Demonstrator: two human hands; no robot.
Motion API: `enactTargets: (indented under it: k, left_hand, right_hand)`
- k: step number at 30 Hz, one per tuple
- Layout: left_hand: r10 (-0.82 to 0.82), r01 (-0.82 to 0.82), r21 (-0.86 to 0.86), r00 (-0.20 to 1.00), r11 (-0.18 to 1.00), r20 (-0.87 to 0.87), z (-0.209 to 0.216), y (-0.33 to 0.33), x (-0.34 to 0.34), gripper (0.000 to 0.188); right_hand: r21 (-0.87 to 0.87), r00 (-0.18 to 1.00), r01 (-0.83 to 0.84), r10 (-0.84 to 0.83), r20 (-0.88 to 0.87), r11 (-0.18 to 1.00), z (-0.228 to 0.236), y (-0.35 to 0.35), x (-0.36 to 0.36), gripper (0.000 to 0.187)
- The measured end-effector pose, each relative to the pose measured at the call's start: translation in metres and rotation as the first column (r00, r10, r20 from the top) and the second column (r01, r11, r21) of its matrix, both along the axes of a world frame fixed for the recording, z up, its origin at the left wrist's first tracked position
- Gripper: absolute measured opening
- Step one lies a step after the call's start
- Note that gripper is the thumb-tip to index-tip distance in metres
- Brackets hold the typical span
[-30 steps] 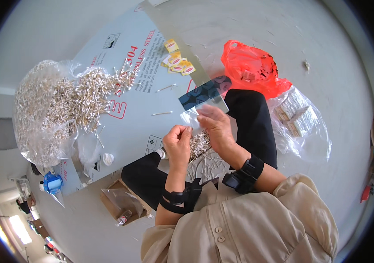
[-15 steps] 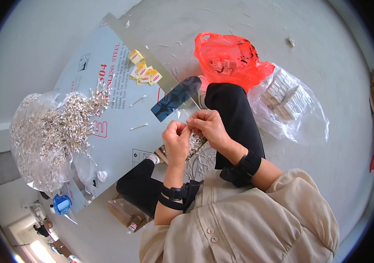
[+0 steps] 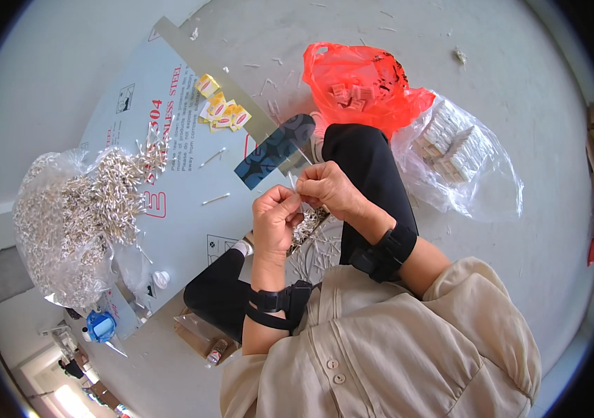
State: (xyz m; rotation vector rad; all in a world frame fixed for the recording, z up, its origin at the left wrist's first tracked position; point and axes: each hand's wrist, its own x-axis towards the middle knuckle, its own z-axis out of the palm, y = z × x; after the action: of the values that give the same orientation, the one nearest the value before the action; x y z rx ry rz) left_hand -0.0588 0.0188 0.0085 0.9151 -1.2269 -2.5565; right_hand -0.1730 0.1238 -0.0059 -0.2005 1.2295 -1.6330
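Observation:
Close together above my lap, both hands pinch a thin clear plastic piece (image 3: 292, 182); its full shape is hidden behind the fingers. My left hand (image 3: 275, 217) is closed, thumb against bent fingers. My right hand (image 3: 330, 189) is closed at the piece's upper edge, fingertips pressed together. Below them, partly covered by my hands, cotton swabs (image 3: 306, 230) fill a container between my legs. Two single swabs, including one swab (image 3: 216, 198), lie on the board (image 3: 185, 209) to the left.
A large clear bag of cotton swabs (image 3: 77, 216) spills onto the board's left side. Small yellow-and-white packets (image 3: 224, 113) lie near its far edge. On the floor at right sit a red plastic bag (image 3: 373, 83) and a clear bag of white bundles (image 3: 453, 150).
My left hand has shifted slightly left and down and turned, its back showing more. My right hand has dropped a little. More of the clear plastic shows between the fingers. The view has shifted slightly.

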Motion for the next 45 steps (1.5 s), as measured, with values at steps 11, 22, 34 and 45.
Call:
enactTargets:
  k: [11,22,34,45]
  left_hand:
    - [0.000,0.121,-0.743,0.987,0.658,0.160,-0.001,-0.007,-0.030,0.017]
    - [-0.090,0.070,-0.914,0.995,0.401,0.037,-0.041,-0.071,-0.140,0.014]
    - [-0.256,0.248,-0.916,0.952,0.315,0.169,-0.080,-0.074,-0.197,0.027]
    - [-0.324,0.196,-0.980,0.927,-0.013,0.190,-0.072,-0.084,-0.182,0.023]
  right_hand:
    - [0.065,0.899,0.001,0.027,-0.436,0.998,0.001,0.005,-0.012,0.007]
    - [0.129,0.809,0.524,-0.445,-0.384,0.842,-0.027,-0.004,-0.061,0.019]
    - [0.267,0.713,0.638,-0.685,0.149,0.722,-0.082,-0.044,-0.092,0.008]
    - [0.257,0.635,0.741,-0.772,0.036,0.621,-0.064,-0.047,-0.072,0.007]
